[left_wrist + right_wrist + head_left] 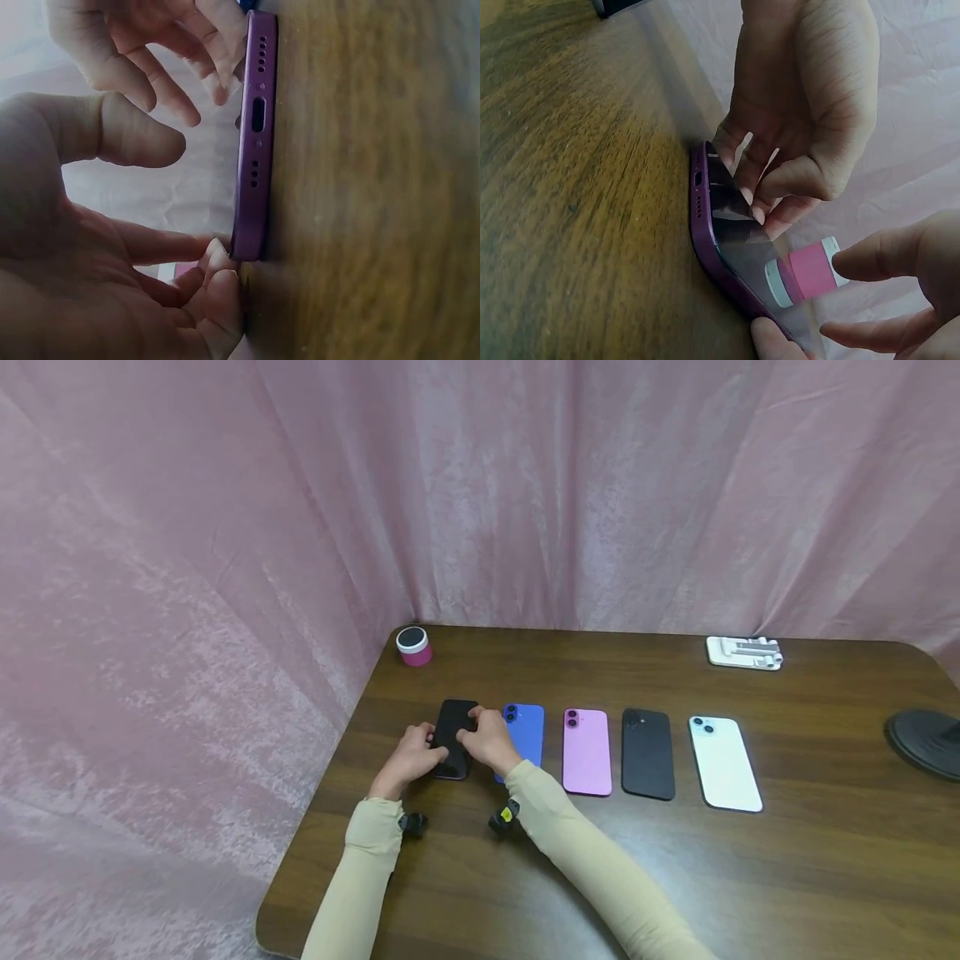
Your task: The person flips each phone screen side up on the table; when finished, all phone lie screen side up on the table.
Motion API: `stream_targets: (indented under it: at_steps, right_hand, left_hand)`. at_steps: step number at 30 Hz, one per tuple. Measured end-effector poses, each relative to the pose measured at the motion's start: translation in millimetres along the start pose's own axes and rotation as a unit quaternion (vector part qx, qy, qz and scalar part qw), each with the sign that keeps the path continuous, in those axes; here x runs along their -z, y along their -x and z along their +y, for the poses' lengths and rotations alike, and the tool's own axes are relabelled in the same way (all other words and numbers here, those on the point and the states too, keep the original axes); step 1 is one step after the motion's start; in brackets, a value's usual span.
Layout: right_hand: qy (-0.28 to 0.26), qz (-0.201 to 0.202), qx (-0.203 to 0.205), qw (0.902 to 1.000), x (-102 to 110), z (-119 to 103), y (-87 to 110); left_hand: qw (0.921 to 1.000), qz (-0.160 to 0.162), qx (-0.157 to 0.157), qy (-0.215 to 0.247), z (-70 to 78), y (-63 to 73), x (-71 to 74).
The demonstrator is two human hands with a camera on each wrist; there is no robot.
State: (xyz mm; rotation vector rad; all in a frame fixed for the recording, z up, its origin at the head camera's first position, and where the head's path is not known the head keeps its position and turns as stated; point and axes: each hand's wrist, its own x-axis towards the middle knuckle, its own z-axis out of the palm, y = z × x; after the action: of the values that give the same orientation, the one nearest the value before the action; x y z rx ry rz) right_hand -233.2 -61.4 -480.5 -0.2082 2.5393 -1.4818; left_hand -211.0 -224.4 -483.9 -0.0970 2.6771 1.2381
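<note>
A phone [453,739] lies screen up, its glossy black face showing. In the wrist views its frame [255,135] is purple. My left hand [412,753] is at its left side, bent fingertips right at the edge and thumb spread over the screen. From the other side my right hand [491,743] reaches in, a finger [772,341] touching the long edge and the thumb raised over the glass. A gap shows between thumb and fingers of each hand. The blue phone [531,735], back up, is partly hidden by the right hand.
Right of the blue phone lie a pink phone [587,752], a black phone [648,756] and a white phone [725,764], backs up. Farther off are a pink jar [414,646], a folded white stand [744,653] and a round black base [926,743]. A pink curtain [495,493] hangs behind.
</note>
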Motion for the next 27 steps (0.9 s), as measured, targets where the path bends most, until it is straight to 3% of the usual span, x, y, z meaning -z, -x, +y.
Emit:
stream_targets:
  at_steps: [10,15,21,27]
  right_hand:
    - [0.002,0.028,0.029,0.9992,8.0,1.1,1.7]
    - [-0.010,0.038,0.056,0.9976,18.5,3.6,0.4]
    - [-0.013,0.044,0.066,0.9967,34.3,10.6,-1.8]
    - [0.000,0.062,0.062,0.9961,50.8,17.7,-3.5]
  left_hand:
    - [0.9997,0.006,-0.004,-0.023,8.1,11.0,-2.1]
    - [0.9982,0.026,-0.036,-0.039,15.2,12.4,-2.9]
    - [0.9966,0.043,-0.068,-0.019,23.6,11.0,-4.3]
    - [0.9937,0.025,-0.108,-0.017,36.2,5.0,-9.3]
